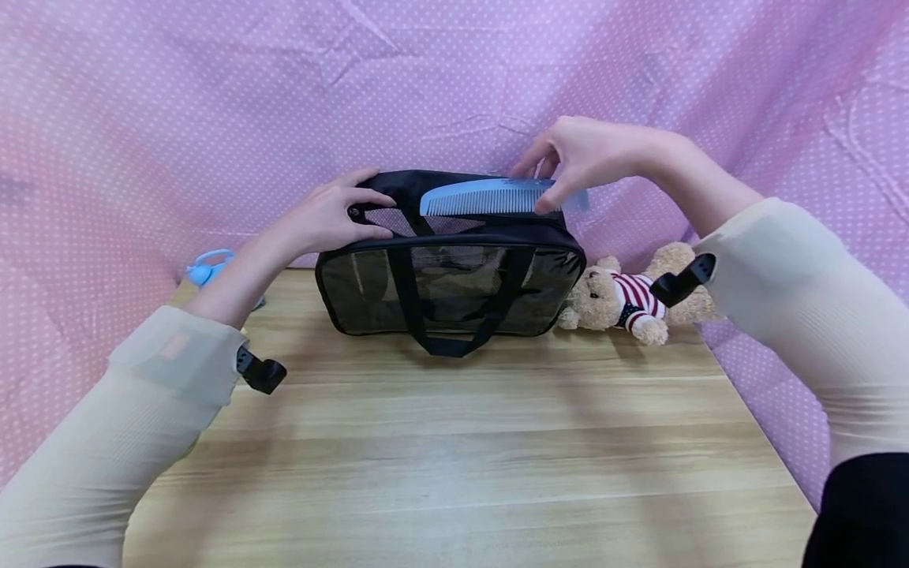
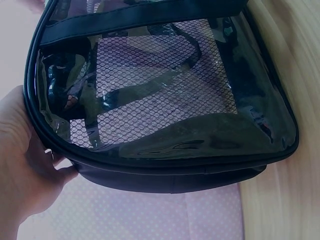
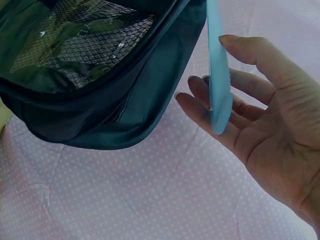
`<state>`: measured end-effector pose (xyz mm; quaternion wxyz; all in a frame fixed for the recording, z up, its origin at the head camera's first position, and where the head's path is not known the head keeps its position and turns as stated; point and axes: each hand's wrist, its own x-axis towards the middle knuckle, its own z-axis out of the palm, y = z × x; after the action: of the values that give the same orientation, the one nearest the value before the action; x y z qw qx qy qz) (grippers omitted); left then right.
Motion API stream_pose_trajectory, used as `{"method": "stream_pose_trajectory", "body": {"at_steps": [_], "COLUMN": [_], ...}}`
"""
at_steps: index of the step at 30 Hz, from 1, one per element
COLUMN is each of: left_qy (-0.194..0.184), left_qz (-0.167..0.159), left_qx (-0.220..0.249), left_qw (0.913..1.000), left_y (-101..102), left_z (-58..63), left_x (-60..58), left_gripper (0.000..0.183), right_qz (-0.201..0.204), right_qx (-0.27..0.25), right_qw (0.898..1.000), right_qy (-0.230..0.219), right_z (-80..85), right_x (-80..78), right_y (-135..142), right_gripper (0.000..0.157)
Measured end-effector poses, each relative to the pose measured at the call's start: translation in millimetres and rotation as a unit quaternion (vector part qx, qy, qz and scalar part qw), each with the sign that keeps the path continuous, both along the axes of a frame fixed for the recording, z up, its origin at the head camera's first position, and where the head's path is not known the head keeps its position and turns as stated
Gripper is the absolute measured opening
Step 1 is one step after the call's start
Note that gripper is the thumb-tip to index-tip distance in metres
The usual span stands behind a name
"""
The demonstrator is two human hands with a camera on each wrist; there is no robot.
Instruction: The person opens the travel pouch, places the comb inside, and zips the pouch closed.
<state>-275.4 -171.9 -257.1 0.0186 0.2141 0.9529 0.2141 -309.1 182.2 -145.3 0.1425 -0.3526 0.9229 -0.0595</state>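
Head view: blue comb [image 1: 469, 190] held over bag [image 1: 461, 288] on worktop [image 1: 454, 442].
Right hand [image 1: 589, 150]: grip clamped on comb between thumb and fingers. Left hand [image 1: 327, 214]: grip clamped on bag's left top edge. Teddy bear [image 1: 604, 300] lies beside bag's right end.

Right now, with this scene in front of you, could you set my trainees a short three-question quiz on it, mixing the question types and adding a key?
1. Which hand holds the blue comb?
2. True or false: the teddy bear lies on the wooden table.
3. What is the left hand touching? A) the teddy bear; B) the black bag; C) the blue comb.

Key: 1. The right hand. 2. True. 3. B.
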Motion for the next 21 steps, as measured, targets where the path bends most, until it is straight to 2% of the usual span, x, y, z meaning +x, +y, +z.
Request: {"method": "stream_pose_trajectory", "body": {"at_steps": [9, 21], "left_qy": [-0.001, 0.001], "left_qz": [0.002, 0.004], "left_qx": [-0.005, -0.001], "left_qw": [1.0, 1.0], "left_y": [0.8, 1.1], "left_z": [0.5, -1.3], "left_x": [0.2, 0.4], "left_gripper": [0.054, 0.054], "right_qz": [0.007, 0.024], "right_qx": [0.023, 0.023], "right_qw": [1.0, 0.999], "right_qy": [-0.004, -0.025], "right_z": [-4.3, -13.7], "right_x": [-14.0, -17.3], "right_y": [-15.5, -33.4], "right_gripper": [0.059, 0.059]}}
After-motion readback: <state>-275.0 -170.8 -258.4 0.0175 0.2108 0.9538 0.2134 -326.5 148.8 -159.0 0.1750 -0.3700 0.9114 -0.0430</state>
